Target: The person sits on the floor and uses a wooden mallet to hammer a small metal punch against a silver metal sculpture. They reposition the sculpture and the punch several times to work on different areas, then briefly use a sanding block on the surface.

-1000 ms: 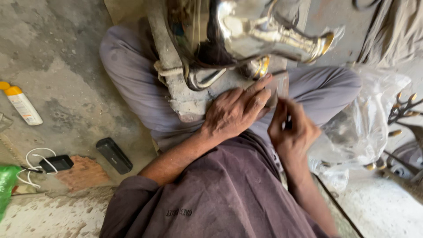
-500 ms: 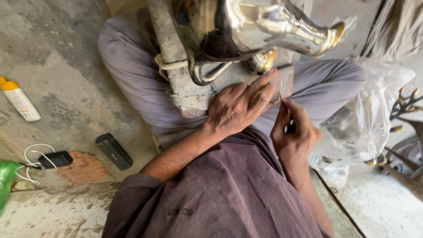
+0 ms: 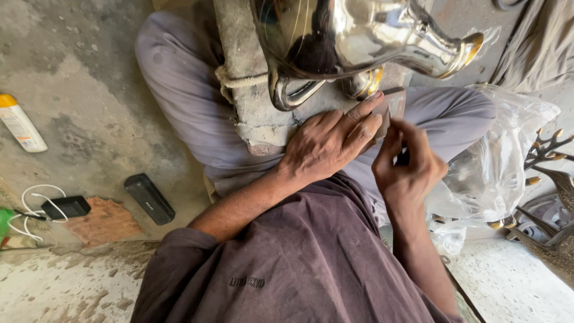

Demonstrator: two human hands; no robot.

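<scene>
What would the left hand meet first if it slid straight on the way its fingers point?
The left hand points up and right; its fingertips already touch the small flat brown block. Just beyond sits the shiny silver jug's gold-edged base, though depth is unclear.

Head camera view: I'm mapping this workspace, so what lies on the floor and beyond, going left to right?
White spray can with yellow cap → small black charger with white cable → black rectangular case → left hand → right hand → clear plastic bag → brass antlered figure.
</scene>
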